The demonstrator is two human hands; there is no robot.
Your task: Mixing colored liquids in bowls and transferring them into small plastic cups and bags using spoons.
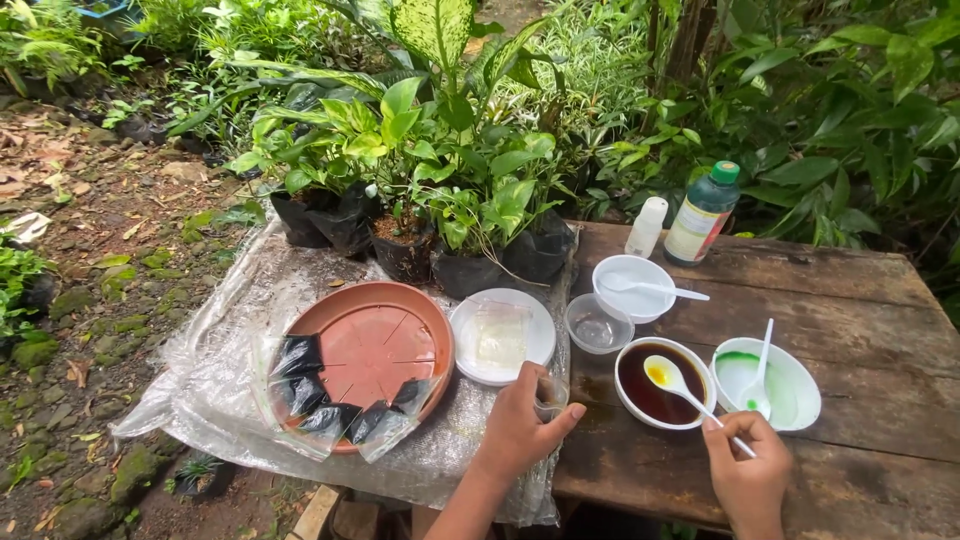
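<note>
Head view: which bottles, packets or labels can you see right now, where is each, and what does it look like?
Green bottle: far table edge, green cap, pale label wrapped around it.
Small white bottle: just left of the green bottle, plain white.
Clear packets of dark fill: around the near-left rim of the terracotta saucer.
No signs or screens.

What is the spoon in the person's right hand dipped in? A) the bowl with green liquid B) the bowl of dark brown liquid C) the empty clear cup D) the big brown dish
B: the right hand holds a white spoon whose scoop lies in the bowl of dark brown liquid, carrying a bit of yellow.
</note>
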